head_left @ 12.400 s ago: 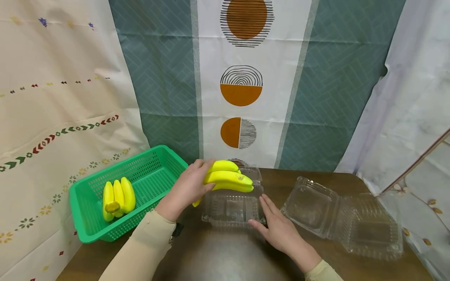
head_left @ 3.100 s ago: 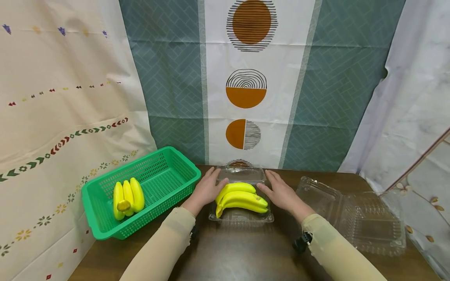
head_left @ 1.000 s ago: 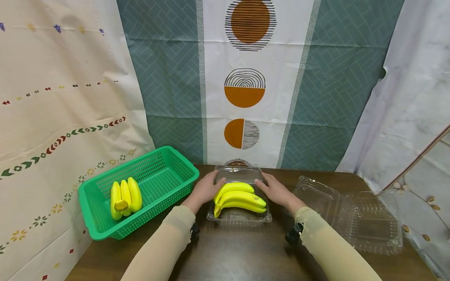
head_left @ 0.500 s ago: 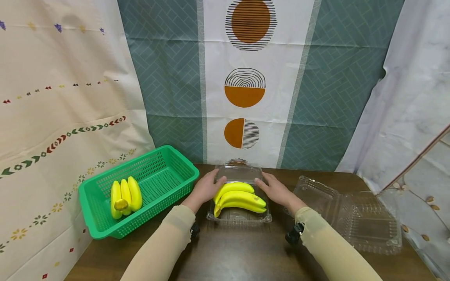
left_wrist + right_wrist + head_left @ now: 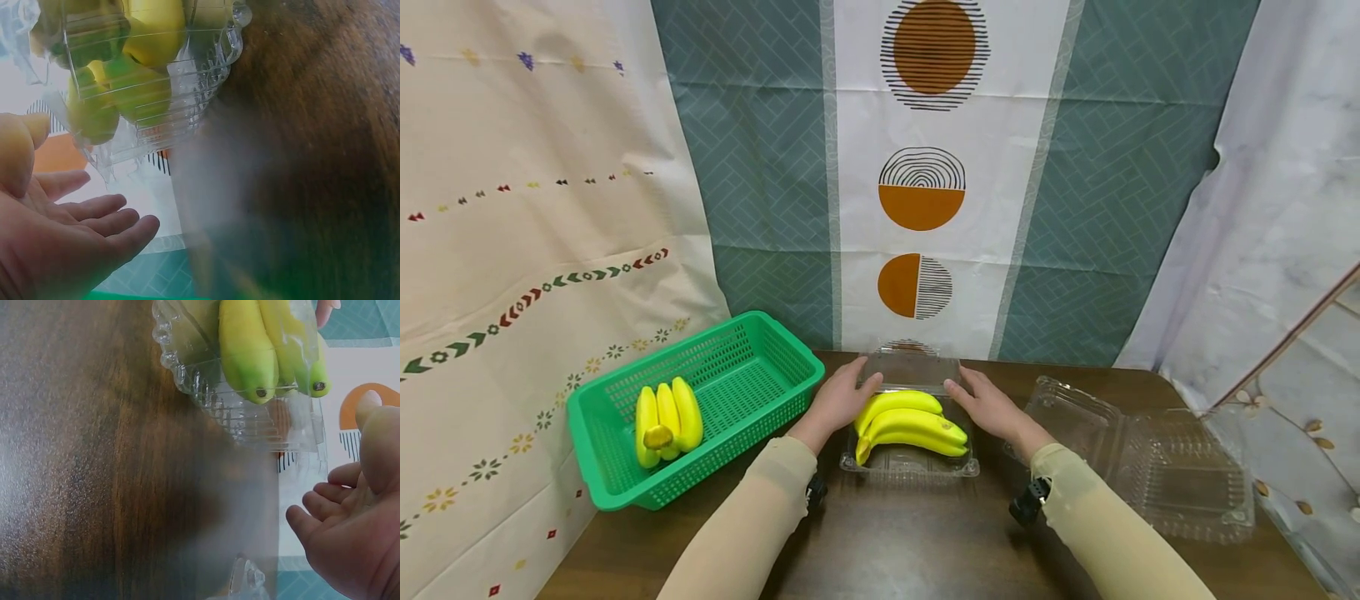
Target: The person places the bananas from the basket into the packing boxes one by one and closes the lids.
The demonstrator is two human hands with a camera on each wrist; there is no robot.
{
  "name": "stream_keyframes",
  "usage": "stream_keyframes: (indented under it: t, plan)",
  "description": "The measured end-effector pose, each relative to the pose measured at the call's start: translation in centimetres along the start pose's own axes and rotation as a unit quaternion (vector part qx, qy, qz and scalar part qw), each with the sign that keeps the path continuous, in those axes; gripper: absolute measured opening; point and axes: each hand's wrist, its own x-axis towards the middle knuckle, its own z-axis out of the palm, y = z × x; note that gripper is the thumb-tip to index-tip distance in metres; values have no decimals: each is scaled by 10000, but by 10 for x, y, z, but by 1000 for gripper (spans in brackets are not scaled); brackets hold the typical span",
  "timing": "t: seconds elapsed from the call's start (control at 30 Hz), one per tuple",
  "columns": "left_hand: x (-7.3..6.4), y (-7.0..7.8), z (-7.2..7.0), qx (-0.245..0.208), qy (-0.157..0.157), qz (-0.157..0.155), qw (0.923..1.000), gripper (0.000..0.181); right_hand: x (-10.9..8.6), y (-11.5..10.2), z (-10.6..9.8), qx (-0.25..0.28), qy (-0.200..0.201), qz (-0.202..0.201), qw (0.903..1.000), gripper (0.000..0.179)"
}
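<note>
Has the left hand (image 5: 837, 402) and right hand (image 5: 990, 406) either side of the raised lid (image 5: 910, 372), with each grip loosely spread; can't quite tell whether touching the clear plastic. Shows the banana bunch (image 5: 912, 427) lying in the open container (image 5: 917, 461) on the bench (image 5: 895, 542), between the green basket (image 5: 745, 392) and a second container (image 5: 1183, 475).

The left hand's fingers (image 5: 103, 206) hang near a clear container (image 5: 192, 87) holding bananas (image 5: 142, 90).
</note>
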Motion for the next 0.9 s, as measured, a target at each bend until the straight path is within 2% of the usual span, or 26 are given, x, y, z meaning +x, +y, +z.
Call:
stream_keyframes:
  t: [0.23,0.7,0.9]
  plan:
    - [1,2,-1,-16,60,72,10000,71,-3,-2,-4,97,-30,40,9999,102]
    - [6,5,-3,-16,238,109,9997,73,-8,-6,-7,237,161,-10,9996,98]
    - [7,8,-5,-84,338,222,9991,70,-9,-6,-8,361,265,-44,9990,89]
